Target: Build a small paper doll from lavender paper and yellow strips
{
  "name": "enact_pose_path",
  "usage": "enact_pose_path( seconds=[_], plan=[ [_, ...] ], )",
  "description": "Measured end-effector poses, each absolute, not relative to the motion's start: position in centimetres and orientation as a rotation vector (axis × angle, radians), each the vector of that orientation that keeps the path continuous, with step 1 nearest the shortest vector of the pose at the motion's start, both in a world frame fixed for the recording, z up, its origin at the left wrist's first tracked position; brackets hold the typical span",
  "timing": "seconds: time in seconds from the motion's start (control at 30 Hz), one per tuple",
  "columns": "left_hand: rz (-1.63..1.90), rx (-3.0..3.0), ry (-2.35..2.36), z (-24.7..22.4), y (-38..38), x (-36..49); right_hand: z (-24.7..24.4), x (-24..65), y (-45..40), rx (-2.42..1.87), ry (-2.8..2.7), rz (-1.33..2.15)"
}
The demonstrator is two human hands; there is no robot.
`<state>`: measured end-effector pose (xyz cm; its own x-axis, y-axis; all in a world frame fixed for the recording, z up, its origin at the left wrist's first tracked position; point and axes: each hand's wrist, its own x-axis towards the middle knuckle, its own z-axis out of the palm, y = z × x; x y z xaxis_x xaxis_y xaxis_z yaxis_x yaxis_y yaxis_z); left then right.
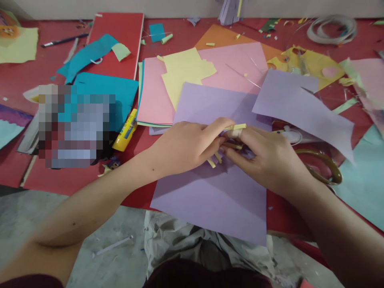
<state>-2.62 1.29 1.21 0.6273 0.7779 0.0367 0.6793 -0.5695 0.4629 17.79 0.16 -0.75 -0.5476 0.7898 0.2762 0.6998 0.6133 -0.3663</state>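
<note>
Over a purple paper sheet (210, 200), my left hand (192, 142) and my right hand (264, 156) meet, fingers closed and fingertips together. Small yellow paper strips (238, 127) stick out between and above the fingers. More yellow strip ends (211, 163) show below the fingertips. The fingers partly hide what is pinched there. Something pale is wrapped around my right index finger. A curled purple paper piece (309, 104) lies beyond my right hand, and scissors with an olive handle (325, 164) lie beside my right wrist.
Left of my hands are a yellow glue stick (125, 130), teal paper (126, 86) and a blurred-out patch. Pink sheets (156, 88) and torn yellow paper (183, 70) lie ahead. A coil of clear tubing (331, 32) sits far right. Paper scraps litter the red table (177, 30).
</note>
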Motion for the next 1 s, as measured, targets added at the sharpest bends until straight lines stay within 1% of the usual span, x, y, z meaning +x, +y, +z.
enact_pose_path(
  seconds=[0.57, 1.0],
  plan=[
    [0.251, 2.489, 1.120, 1.35, 1.31, -2.62, -0.85, 17.96, 0.04, -1.104, -2.522, 0.219],
    [0.501, 2.198, 1.009, 1.10, 1.15, -2.67, -0.59, 17.62, -0.21, -1.045, -2.377, 0.198]
  ],
)
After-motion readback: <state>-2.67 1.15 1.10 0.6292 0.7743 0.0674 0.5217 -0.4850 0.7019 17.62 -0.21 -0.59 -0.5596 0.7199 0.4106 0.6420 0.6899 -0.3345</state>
